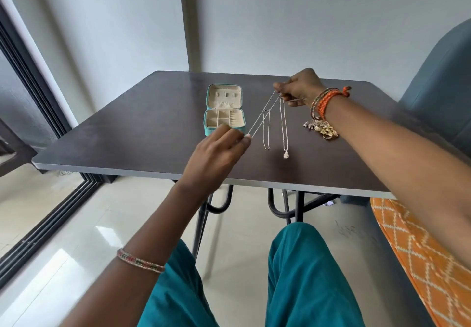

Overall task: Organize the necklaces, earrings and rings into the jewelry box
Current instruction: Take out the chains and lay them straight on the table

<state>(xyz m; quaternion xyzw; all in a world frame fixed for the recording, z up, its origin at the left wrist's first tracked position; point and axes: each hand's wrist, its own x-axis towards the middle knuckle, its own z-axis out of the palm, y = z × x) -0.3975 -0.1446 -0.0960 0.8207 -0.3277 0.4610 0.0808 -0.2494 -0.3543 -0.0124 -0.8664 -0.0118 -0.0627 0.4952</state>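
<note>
A thin silver necklace (262, 114) is stretched taut above the table between my left hand (221, 145), pinching its near end, and my right hand (298, 87), pinching its far end. A teal jewelry box (224, 109) lies open at the table's middle left, its cream lid upright at the back and its divided compartments in front. Two more silver chains lie flat on the table: a plain one (265, 133) and one with a small pendant (285, 145). A heap of gold and silver earrings and rings (322, 127) sits under my right wrist.
The dark brown table (127, 135) has a grey front edge. A blue-grey chair (443, 77) stands at the right, with orange patterned cloth (420, 263) beside my teal-clad knees. A dark sliding-door frame runs along the left.
</note>
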